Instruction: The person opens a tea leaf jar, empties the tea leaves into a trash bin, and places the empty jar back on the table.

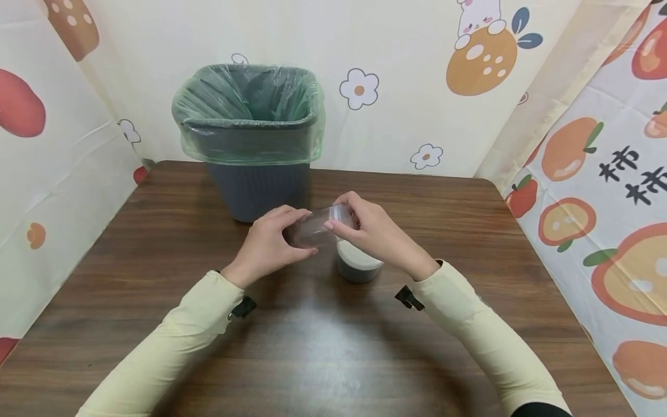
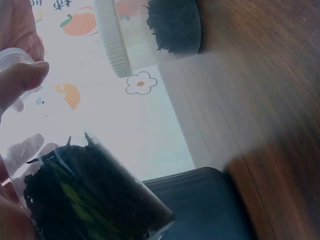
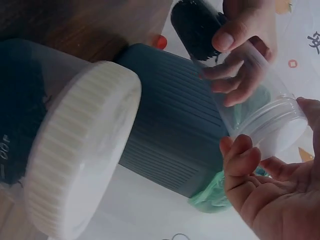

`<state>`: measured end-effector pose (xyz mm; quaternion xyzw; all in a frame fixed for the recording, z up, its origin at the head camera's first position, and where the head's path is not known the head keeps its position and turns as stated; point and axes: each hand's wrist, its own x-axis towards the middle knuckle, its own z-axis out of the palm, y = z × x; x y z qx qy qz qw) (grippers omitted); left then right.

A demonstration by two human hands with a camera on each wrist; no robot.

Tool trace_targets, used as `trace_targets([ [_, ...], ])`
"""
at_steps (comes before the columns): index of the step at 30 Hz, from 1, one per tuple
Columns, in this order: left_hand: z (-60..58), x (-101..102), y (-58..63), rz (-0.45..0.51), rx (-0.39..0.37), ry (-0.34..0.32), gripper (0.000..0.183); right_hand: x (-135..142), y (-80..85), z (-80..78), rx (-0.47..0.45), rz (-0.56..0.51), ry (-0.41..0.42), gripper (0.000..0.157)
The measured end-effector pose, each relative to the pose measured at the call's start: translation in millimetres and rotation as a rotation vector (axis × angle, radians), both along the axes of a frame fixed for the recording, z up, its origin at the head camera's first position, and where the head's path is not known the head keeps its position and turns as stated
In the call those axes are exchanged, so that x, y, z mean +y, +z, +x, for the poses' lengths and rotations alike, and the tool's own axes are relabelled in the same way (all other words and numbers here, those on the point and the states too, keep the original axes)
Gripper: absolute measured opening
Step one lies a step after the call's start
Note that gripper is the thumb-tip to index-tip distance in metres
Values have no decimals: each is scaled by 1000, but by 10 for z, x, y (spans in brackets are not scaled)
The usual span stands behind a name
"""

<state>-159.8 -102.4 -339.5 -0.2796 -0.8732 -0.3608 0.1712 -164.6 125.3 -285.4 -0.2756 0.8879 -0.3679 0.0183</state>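
A clear plastic jar point(image 1: 315, 230) lies tilted between both hands above the table. Dark, leafy shreds point(image 2: 85, 195) with a green tinge fill its bottom end. My left hand point(image 1: 268, 240) grips the jar's body, thumb on one side and fingers on the other. At the threaded mouth end, my right hand point(image 1: 372, 229) holds the rim point(image 3: 272, 117) between thumb and fingers; I cannot tell whether a lid sits there. Just below my right hand, a second jar point(image 1: 358, 272) stands upright on the table, with a ribbed white lid point(image 3: 82, 150) and dark contents.
A dark blue-grey bin point(image 1: 260, 188) lined with a green plastic bag point(image 1: 250, 142) stands at the table's back left. The brown wooden table point(image 1: 312, 359) meets patterned cloth walls point(image 1: 401, 98) at the back and sides.
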Motion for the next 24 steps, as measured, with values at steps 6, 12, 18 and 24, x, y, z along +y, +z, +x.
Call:
trace_targets([
  [6,14,14,50,-60,58,32,58,44,-64,-13,64,-53,34,36],
  [12,18,26,64,-83,82,33,59,87,-119,-38,124,-97,76,38],
  [18,-3,48,70,-79,111,26,57,122,-174,-43,179,-165,101,41],
  [24,-8,45,51,-57,58,-14,55,169,-199,-65,330,-183,241,42],
])
